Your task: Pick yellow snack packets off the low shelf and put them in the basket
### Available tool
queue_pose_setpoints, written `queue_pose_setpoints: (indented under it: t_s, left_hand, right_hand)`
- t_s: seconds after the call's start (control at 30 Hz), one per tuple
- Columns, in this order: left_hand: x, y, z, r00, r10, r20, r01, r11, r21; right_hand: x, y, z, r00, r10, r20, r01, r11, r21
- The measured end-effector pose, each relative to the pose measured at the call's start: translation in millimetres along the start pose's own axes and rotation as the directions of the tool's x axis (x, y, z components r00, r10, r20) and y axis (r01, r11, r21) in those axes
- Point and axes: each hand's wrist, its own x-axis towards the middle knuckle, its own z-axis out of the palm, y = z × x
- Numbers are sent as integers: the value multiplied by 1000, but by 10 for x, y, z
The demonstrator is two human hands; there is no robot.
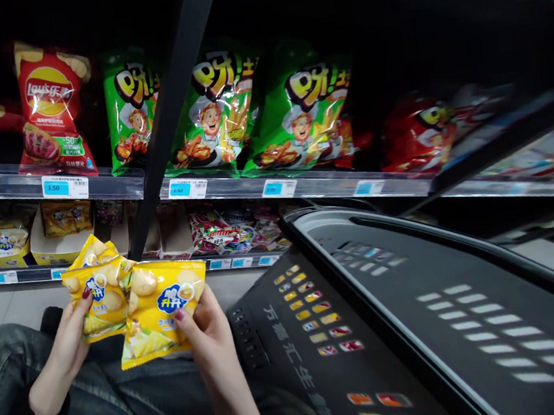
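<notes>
Above my lap, my left hand [71,345] pinches a small yellow snack packet [106,301], its thumb with a dark red nail on the front. Part of another yellow packet [94,248] shows behind it; I cannot tell which fingers keep it there. My right hand [211,330] is closed on the right edge of a larger-looking yellow snack packet [161,305], thumb in front and fingers hidden behind. The packets overlap in the middle. All carry blue-and-white lettering and pictures of round pale pieces.
A dark grey shopping basket [291,344] stands close on my right, coloured packages showing through its slots. Ahead, the upper shelf [235,184] bears a red chip bag [52,112] and several green snack bags [297,119]. Small packets in boxes [61,247] line the lower shelf. A dark slanting post [171,100] crosses in front.
</notes>
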Motion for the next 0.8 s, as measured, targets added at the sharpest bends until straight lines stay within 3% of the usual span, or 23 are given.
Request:
queue_pose_setpoints:
  t_s: [0.1,0.23,0.4,0.67,0.73,0.8]
  left_hand:
    - [3,49,-22,1000,9,-7,-9,999,-31]
    - [15,53,-33,1000,14,-20,-15,998,-53]
    - [1,53,-6,999,-6,-51,4,999,-49]
    - [-4,63,7,999,-13,-48,10,998,-56]
    - [3,63,-1,998,-5,-60,1,998,-56]
    - [4,66,-10,998,-3,-70,-2,998,-62]
  right_hand:
    - [-1,-12,-95,999,37,33,-36,999,-28]
    - [1,5,-155,1000,29,-8,-29,998,-51]
    - [1,-5,-174,987,158,35,-160,984,79]
    - [15,-45,-151,987,159,-22,-149,958,246]
    - [10,-56,-138,986,165,31,-163,905,392]
    - [-2,-49,-131,971,144,193,-228,805,548]
